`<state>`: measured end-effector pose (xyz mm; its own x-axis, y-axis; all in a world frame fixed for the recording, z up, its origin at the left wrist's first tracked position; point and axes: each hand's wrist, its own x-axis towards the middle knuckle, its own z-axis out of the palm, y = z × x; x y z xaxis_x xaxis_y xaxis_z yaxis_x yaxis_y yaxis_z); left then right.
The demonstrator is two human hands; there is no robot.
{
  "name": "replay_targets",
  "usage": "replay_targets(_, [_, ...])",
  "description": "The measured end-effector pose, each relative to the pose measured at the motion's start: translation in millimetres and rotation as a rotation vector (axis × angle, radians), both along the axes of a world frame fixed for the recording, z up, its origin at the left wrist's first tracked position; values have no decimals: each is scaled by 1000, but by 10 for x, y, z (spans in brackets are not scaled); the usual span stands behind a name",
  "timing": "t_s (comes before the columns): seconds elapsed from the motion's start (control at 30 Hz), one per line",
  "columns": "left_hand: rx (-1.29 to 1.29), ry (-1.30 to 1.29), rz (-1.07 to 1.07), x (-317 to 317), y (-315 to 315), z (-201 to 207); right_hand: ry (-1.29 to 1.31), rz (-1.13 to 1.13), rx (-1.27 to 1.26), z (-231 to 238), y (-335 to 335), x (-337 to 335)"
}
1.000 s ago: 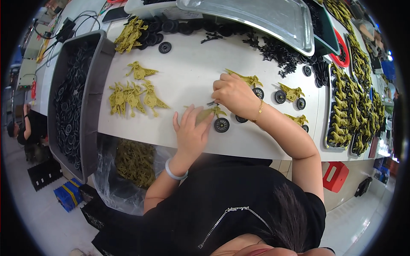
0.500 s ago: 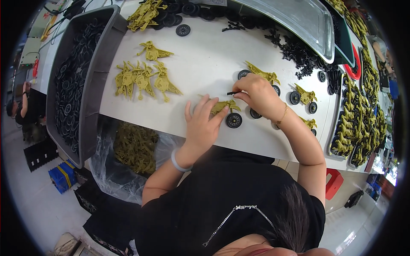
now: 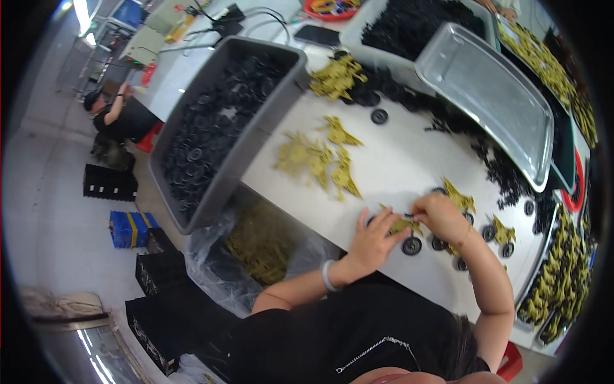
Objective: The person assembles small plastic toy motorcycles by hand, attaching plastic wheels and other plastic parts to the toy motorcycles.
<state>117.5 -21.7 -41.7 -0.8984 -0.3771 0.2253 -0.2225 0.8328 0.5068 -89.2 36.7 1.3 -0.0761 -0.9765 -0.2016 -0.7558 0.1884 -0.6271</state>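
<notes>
My left hand (image 3: 371,246) is closed on an olive-yellow toy motorbike body (image 3: 401,226) at the table's near edge, holding it down with the fingers. A black spoked wheel (image 3: 412,246) sits on the body's near right end; the fingers cover much of the other end. With fingertips pinched, my right hand (image 3: 441,217) holds a small black plastic piece (image 3: 409,216) against or just above the top of that body. Only a dark tip of the piece shows. Close by the right hand are wheeled bodies, among them a toy motorbike (image 3: 503,230) to its right.
A grey bin of black wheels (image 3: 268,96) stands at the left. Loose yellow bodies (image 3: 345,173) lie mid-table. Black small parts (image 3: 505,173) are heaped at the right, beside a metal tray (image 3: 492,96). Below the table edge hangs a plastic bag of yellow bodies (image 3: 259,246).
The whole view has turned, so the table sits lower and further right in it. My right hand has brought the small black piece leftward to the motorbike body, which my left hand still holds.
</notes>
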Motion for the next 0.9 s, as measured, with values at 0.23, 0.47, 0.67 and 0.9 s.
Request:
replay_targets(0.23, [-23,27,25,-12,-5,91,-24,17,-153,34,65,21])
replay_targets(0.47, [-65,24,27,20,24,73,-30,18,22,50,18,-52])
replay_targets(0.67, [-113,6,29,-23,39,-1,340,256,213,-23,-203,-62])
replay_targets(0.9, [-145,-19,48,-127,1,74,350,149,149,-21,-189,-29])
